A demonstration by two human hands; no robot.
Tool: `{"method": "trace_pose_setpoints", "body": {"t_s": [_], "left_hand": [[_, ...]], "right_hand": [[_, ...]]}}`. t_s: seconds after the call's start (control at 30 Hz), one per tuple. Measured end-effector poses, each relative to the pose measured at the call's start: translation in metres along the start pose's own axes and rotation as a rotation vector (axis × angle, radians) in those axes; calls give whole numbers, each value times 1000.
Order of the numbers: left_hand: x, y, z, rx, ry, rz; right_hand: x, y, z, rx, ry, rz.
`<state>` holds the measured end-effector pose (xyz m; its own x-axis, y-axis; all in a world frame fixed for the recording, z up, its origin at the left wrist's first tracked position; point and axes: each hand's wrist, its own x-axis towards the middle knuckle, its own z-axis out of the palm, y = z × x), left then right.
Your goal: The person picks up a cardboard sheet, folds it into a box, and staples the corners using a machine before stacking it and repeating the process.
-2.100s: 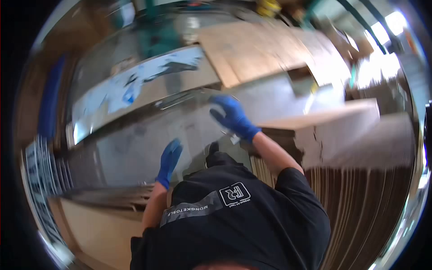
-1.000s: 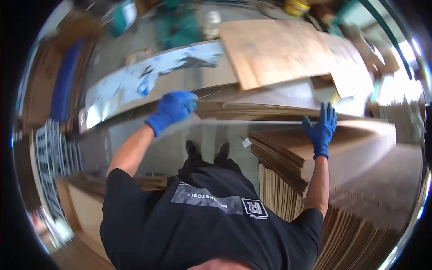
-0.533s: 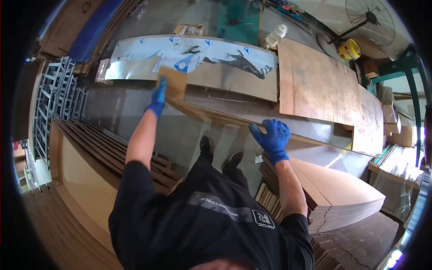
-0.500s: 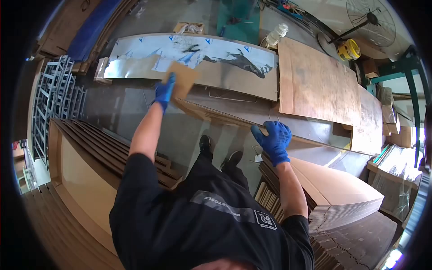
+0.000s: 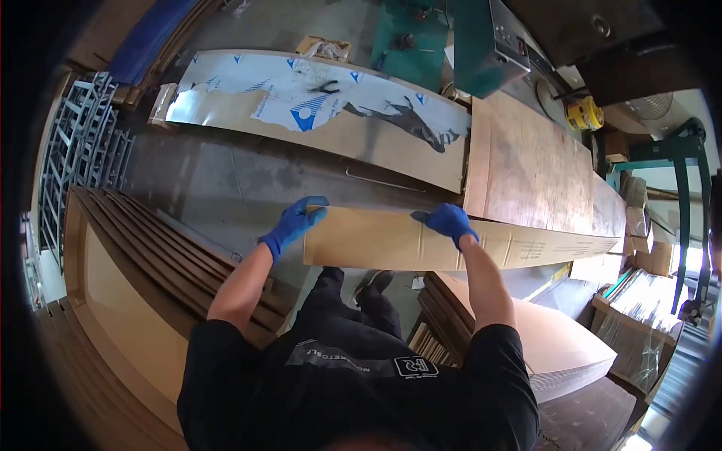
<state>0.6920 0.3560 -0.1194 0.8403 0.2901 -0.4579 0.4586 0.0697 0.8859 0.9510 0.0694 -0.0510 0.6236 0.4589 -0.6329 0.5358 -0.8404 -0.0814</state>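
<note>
A long folded cardboard piece (image 5: pixel 376 248) stretches across in front of me, its broad brown side facing me, with creases and small print toward the right. At its left end, my left hand (image 5: pixel 296 220), in a blue glove, grips the upper edge. My right hand (image 5: pixel 447 223), gloved the same way, is closed over the top edge farther along. Both thumbs and fingers bend round the edge, partly hidden behind the cardboard. The far right end of the piece reaches past the plywood sheet (image 5: pixel 538 165).
A metal sheet with torn protective film (image 5: pixel 308 105) lies ahead, pliers (image 5: pixel 325 87) on it. Stacked flat cardboard (image 5: pixel 549 316) is at my right, brown cardboard trays (image 5: pixel 135 286) at my left. Metal frames (image 5: pixel 83 143) stand far left; a yellow bucket (image 5: pixel 585 114) is back right.
The cardboard has turned so its broad side faces me. My left hand has come down and shifted from a raised flap to the top edge. A dark green machine now shows at upper right.
</note>
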Motion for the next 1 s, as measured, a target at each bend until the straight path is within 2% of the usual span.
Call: {"method": "trace_pose_setpoints", "body": {"t_s": [0.03,0.1,0.2,0.23,0.27,0.3,0.33,0.37,0.4,0.43,0.47,0.5,0.53,0.57,0.6,0.67,0.7,0.73,0.8,0.87,0.93,1.0], "left_hand": [[5,-13,-4,31,-22,0],[27,-36,-13,94,-60,28],[33,-17,6,-160,-141,324],[12,50,26,-498,-71,228],[10,104,29,-413,-168,200],[15,157,26,-351,-204,211],[20,209,24,-289,-239,225],[20,255,19,-140,-234,338],[19,297,14,38,-201,551],[20,337,11,248,-121,845],[22,369,10,455,13,1131],[25,395,13,592,149,1334],[22,410,19,379,100,1175],[21,421,27,168,57,1011],[20,424,31,-46,13,836],[50,405,15,-13,143,1084],[65,375,17,-14,204,1179],[75,344,27,-94,134,1034],[103,310,31,-213,0,798],[143,314,44,-482,-126,599],[114,350,59,-498,-133,652],[115,377,43,-528,-475,715]], "right_hand": [[-11,-9,-15,42,-16,3],[-25,-4,-33,43,100,-32],[-65,19,-72,-2,284,-109],[-67,44,-93,-80,337,-127],[-74,67,-107,-149,375,-136],[-111,59,-154,-5,428,-83],[-127,71,-182,168,567,-111],[-134,87,-210,174,650,-216],[-141,104,-234,249,690,-291],[-148,115,-260,192,798,-427],[-150,127,-289,-5,848,-411],[-162,122,-322,-19,779,-324],[-136,153,-332,-635,855,-485],[-123,155,-345,-1243,1094,-624],[-122,158,-347,-884,960,-546],[-121,147,-371,-205,699,-367],[-118,157,-368,-37,606,-359],[-115,167,-366,131,522,-339],[-110,173,-371,211,570,-334],[-102,163,-389,252,590,-347],[-91,157,-407,289,606,-356],[-93,154,-408,336,617,-364]]}}
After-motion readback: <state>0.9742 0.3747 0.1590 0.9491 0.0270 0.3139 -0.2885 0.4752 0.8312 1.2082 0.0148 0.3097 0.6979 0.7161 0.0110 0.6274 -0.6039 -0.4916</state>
